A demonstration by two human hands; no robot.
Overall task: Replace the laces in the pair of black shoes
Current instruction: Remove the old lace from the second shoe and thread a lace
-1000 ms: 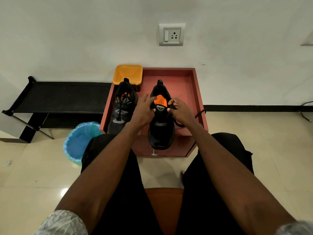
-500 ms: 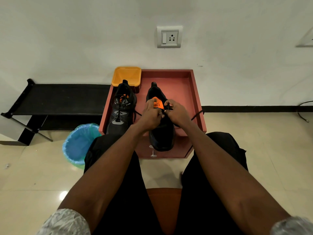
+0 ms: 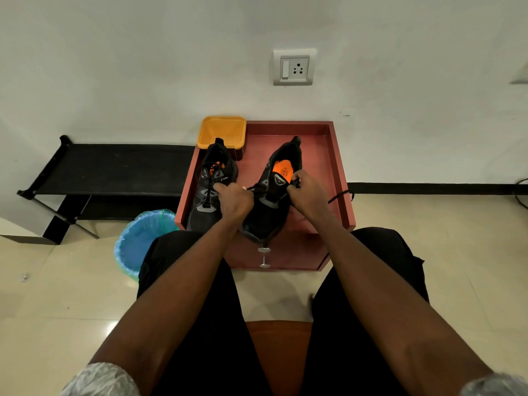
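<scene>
Two black shoes with orange insoles sit on a red drawer-top table [image 3: 337, 172]. The left shoe [image 3: 207, 201] is laced and stands untouched. The right shoe [image 3: 271, 201] is tilted with its heel to the upper right. My left hand [image 3: 233, 200] pinches a black lace [image 3: 257, 188] and pulls it out to the left of this shoe. My right hand [image 3: 307, 192] grips the lace at the shoe's right side by the tongue; a loose lace end [image 3: 340, 195] trails over the table's right rim.
An orange tub [image 3: 221, 130] stands at the table's back left corner. A blue-lined bin [image 3: 140, 241] sits on the floor to the left, beside a low black rack [image 3: 114, 167]. A wall socket [image 3: 294, 67] is above. My knees flank an orange seat [image 3: 278, 338].
My hands have spread apart: the left moved left drawing the lace out, the right stayed at the tongue. The right shoe has tilted, its heel swinging to the right.
</scene>
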